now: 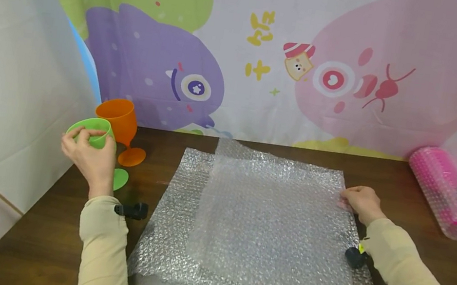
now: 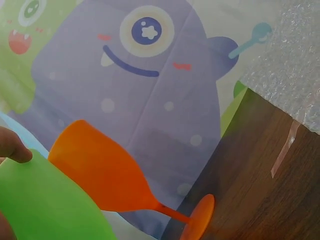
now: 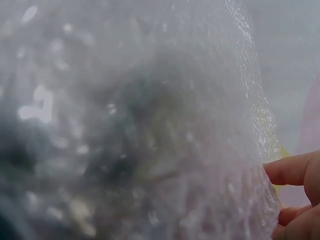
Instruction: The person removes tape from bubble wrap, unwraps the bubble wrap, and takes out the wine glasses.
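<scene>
On the left of the head view, my left hand (image 1: 91, 154) grips a green plastic goblet (image 1: 98, 140) by the rim of its bowl. An orange goblet (image 1: 118, 118) stands upright just behind it; the left wrist view shows the green goblet (image 2: 47, 200) overlapping the orange goblet (image 2: 100, 170). Across the table, my right hand (image 1: 363, 202) pinches the right edge of a sheet of bubble wrap (image 1: 273, 228) that lies spread in the middle. In the right wrist view the bubble wrap (image 3: 200, 125) fills most of the picture, with my right fingers (image 3: 290, 170) at its edge.
A pink roll of bubble wrap (image 1: 446, 195) lies at the right of the dark wooden table (image 1: 38, 227). Behind the table hangs a cloth printed with cartoon monsters (image 1: 266, 69). White cloth (image 1: 11, 56) closes off the left side.
</scene>
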### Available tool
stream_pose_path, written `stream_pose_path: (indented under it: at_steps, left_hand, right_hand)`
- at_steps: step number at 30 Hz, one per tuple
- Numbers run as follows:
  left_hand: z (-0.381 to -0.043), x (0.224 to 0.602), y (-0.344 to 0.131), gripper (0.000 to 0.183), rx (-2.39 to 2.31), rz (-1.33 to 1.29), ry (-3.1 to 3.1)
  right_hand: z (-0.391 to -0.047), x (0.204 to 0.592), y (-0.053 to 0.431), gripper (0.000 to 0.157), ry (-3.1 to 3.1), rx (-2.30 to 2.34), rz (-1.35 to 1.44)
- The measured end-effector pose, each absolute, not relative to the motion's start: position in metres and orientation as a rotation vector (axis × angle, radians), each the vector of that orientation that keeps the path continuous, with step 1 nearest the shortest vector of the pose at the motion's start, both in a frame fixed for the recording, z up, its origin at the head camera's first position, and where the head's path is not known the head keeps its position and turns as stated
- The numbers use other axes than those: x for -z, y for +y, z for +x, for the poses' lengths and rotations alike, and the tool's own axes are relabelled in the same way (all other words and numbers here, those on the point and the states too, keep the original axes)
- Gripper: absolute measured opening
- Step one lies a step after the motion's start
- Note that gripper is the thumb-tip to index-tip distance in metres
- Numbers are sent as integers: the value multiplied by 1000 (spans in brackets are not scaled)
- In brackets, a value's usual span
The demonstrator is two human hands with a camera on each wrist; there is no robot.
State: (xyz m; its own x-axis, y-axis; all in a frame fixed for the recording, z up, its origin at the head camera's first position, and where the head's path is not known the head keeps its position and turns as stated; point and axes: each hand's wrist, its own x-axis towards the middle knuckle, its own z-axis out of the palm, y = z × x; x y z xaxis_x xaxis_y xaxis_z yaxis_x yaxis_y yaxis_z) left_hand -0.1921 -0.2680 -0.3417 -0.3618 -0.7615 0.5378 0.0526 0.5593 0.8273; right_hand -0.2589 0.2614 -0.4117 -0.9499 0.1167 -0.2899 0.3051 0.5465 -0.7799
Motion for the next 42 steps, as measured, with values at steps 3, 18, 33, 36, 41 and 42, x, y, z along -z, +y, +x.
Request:
stream_pose_path:
  at_steps: [3,18,33,36,41,42]
  left_hand:
    - [-193,342,-267,7,988,594,-1726]
    - [-184,315,-253,17,937,495,-1588]
    - [-152,259,-190,12,1290,305,-1490]
    - [-150,254,-182,15,1371,220,-1461]
    - [-164,263,-184,14,1525,121,-1419]
    - [-167,265,-183,13,1541,107,-1421]
  right_hand:
    - [-259,412,261,44,2560,1405,344]
    - [-258,400,265,36,2457,1440,190]
    - [-257,382,274,38,2383,1369,95]
    - [-259,377,280,40,2357,1414,103]
    - [-261,367,297,48,2404,1438,92]
    - [-261,365,301,50,2432,1428,91]
